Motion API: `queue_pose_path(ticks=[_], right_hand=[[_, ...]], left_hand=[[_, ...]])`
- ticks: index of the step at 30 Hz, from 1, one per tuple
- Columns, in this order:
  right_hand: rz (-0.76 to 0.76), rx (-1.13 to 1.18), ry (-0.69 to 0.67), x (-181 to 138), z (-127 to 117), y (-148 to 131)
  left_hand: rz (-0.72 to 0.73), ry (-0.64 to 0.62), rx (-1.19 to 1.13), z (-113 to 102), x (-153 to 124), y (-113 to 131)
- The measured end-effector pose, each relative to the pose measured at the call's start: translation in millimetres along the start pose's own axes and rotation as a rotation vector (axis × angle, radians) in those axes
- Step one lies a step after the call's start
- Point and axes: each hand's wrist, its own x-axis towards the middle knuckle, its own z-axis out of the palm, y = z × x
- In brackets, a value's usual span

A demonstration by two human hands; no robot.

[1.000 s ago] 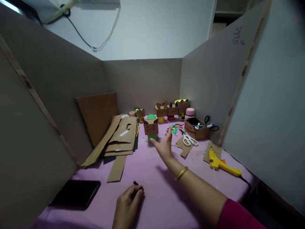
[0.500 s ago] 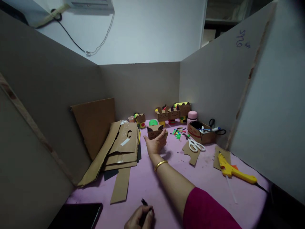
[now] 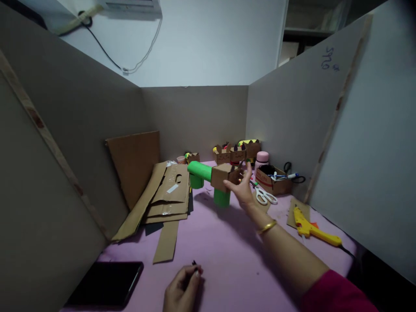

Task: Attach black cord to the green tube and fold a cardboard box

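My right hand (image 3: pixel 241 187) is closed around the cardboard head of a toy animal (image 3: pixel 204 171), thumb on the near side. The toy has a green tube body, green tube legs and dark pointed ears; it is turned side-on, and its face is mostly hidden by my fingers. Its shadow on the cloth suggests it is off the table. Close to the front edge, my left hand (image 3: pixel 183 286) pinches a small black piece (image 3: pixel 194 263), too small to name. The scissors (image 3: pixel 264 195) with white handles lie beyond my right wrist.
Cardboard sheets (image 3: pixel 170 195) are piled at left, near a dark tablet-like device (image 3: pixel 107 284). A yellow glue gun (image 3: pixel 313 229) lies at right. Other cardboard-headed toys (image 3: pixel 238 154), a pink bottle (image 3: pixel 262 158) and a box of pens (image 3: pixel 276 184) stand at the back. Grey panels (image 3: pixel 195 117) enclose the pink-covered table.
My right hand has taken hold of the toy animal, turned it sideways and moved right and nearer. My left hand still pinches the black piece, shifted slightly left.
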Motion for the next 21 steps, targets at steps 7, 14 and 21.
queue_pose_path(ticks=[7, 14, 21], right_hand=[[0.305, 0.609, -0.583, -10.7, -119.1, -13.2], [0.41, 0.666, -0.705, -13.2, -130.4, 1.3], [0.427, 0.691, -0.772, 16.3, -101.6, 19.8]], left_hand=[[-0.216, 0.163, -0.398, -14.0, 4.0, 20.4], [-0.25, 0.094, -0.453, -3.0, 9.0, 33.9], [-0.143, 0.007, -0.497, 8.8, 32.5, 62.7]])
